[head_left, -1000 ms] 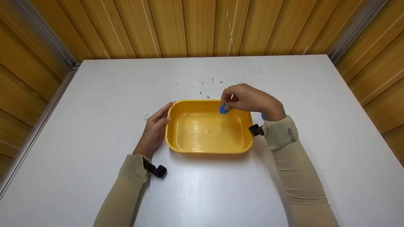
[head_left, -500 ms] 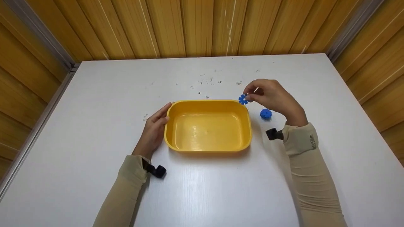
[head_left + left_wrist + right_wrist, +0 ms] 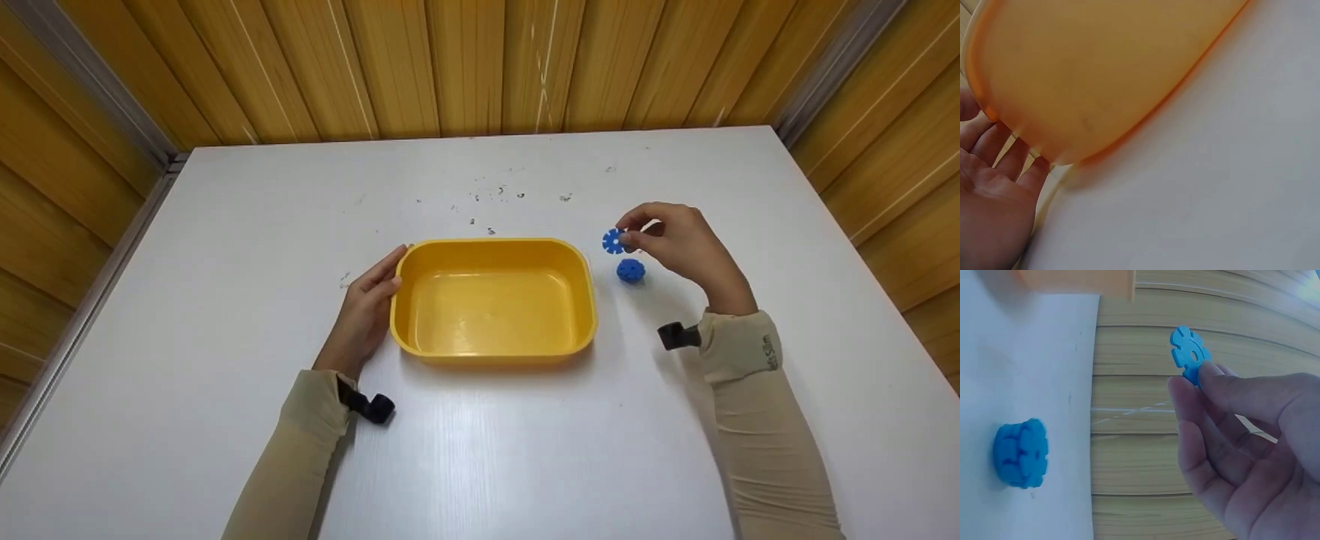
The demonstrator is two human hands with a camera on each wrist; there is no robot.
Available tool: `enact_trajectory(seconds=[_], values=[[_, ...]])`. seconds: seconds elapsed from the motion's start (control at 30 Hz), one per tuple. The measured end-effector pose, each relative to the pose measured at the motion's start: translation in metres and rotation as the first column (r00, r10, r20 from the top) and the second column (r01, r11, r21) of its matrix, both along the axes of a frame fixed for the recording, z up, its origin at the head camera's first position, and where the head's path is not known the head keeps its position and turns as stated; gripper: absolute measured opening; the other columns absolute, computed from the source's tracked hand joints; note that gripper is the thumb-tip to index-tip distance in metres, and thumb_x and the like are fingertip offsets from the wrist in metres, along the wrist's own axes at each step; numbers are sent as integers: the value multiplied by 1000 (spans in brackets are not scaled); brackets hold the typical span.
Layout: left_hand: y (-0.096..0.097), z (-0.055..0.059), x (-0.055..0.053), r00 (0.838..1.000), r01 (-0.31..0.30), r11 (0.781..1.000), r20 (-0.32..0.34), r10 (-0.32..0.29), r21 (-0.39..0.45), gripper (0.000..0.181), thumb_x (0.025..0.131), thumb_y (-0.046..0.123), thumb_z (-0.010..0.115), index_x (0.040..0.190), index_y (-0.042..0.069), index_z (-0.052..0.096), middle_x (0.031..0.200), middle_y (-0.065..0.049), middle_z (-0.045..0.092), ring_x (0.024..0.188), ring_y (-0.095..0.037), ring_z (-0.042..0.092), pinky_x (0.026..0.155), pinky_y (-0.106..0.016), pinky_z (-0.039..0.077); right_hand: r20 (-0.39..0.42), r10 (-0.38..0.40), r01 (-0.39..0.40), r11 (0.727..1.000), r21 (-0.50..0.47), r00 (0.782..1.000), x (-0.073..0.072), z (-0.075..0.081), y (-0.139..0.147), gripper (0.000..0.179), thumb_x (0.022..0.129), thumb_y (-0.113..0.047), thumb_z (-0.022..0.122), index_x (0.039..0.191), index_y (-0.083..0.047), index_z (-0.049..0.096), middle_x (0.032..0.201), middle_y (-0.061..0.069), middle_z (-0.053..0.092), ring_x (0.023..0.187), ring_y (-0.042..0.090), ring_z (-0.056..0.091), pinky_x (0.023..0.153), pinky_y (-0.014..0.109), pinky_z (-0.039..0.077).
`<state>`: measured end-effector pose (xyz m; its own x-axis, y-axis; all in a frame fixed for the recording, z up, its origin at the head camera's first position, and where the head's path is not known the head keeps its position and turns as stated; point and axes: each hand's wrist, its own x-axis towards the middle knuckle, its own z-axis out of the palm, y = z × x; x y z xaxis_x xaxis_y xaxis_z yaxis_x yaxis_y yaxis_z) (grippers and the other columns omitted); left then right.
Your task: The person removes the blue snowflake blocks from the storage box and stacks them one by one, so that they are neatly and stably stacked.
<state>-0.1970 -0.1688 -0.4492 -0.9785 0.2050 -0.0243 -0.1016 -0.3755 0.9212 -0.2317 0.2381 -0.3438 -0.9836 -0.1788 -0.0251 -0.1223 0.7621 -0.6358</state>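
A yellow rectangular plastic tub (image 3: 491, 315) stands on the white table with nothing inside. My left hand (image 3: 365, 311) grips its left end, thumb at the rim; in the left wrist view the fingers (image 3: 1008, 154) lie against the outer wall. My right hand (image 3: 679, 240) pinches a thin blue notched disc (image 3: 613, 241) with a hole in its middle, held in the air right of the tub. Thumb and fingertips cover part of the disc (image 3: 1189, 351) in the right wrist view. Just below that hand, a small stack of similar blue discs (image 3: 631, 271) sits on the table.
The white table (image 3: 480, 450) reaches back to a yellow wood-patterned wall (image 3: 465, 67), with side walls at left and right. Small dark marks dot the tabletop behind the tub. A black wrist camera (image 3: 679, 336) is strapped on each sleeve.
My right hand has moved right, from over the tub to beside it, still pinching the blue disc. The stack of discs it partly hid now shows. My left hand keeps its grip.
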Motion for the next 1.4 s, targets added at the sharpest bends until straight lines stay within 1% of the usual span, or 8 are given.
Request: enact_trajectory(seconds=[0.17,0.3,0.53,0.63,0.83,1.0,1.23,1.4], values=[[0,0,0,1000,-11,1000,6,11,0,50,98,5,46,148,8,37,155,-1,35,143,-12,33,113,-23,34,55,-33,33,999,-9,998,-2,-8,9,24,93,-18,62,115,-9,65,115,14,61,103,30,62,92,43,54],[0,-1,-1,1000,-16,1000,14,16,1,51,98,5,46,147,8,38,155,-1,35,143,-12,33,113,-24,34,81,-41,43,999,-18,996,-5,-14,15,25,94,-16,60,117,-7,64,118,17,61,104,33,63,96,48,52],[0,-2,-1,1000,-9,1000,18,9,19,52,97,3,46,148,7,36,156,-3,33,144,-14,31,114,-26,32,125,-46,46,999,2,991,-11,-23,26,26,95,-16,57,118,-6,64,120,17,60,100,29,63,91,40,54],[0,-2,-1,1000,-1,999,15,1,33,53,97,2,46,149,5,34,157,-4,31,145,-16,30,115,-27,32,149,-46,46,999,7,988,-13,-25,30,27,95,-16,57,119,-5,64,121,17,59,101,29,63,91,39,54],[0,-1,-1,1000,-8,999,29,7,49,52,97,3,47,148,6,36,156,-4,32,143,-16,32,114,-26,34,198,-52,46,998,32,979,-16,-30,36,29,95,-18,58,121,-5,64,121,18,58,97,28,62,90,36,53],[0,0,-2,1000,-9,1000,22,9,27,51,97,4,47,147,7,38,155,-3,34,142,-15,34,113,-25,35,205,-40,35,999,27,978,-18,-34,39,29,95,-16,59,119,-2,64,119,20,58,89,24,63,82,27,54],[0,-1,-3,999,-21,1000,33,22,-4,51,96,4,46,146,8,39,155,-2,35,142,-12,34,114,-25,33,230,-29,25,999,22,973,-18,-38,41,29,94,-15,59,118,0,65,118,21,59,85,23,64,81,29,56],[0,0,-2,1000,-19,1000,25,19,5,51,97,3,45,147,7,39,156,-3,34,143,-13,33,115,-26,32,230,-20,18,1000,13,973,-17,-39,41,28,93,-14,59,116,1,65,115,20,60,82,23,63,76,24,55]])
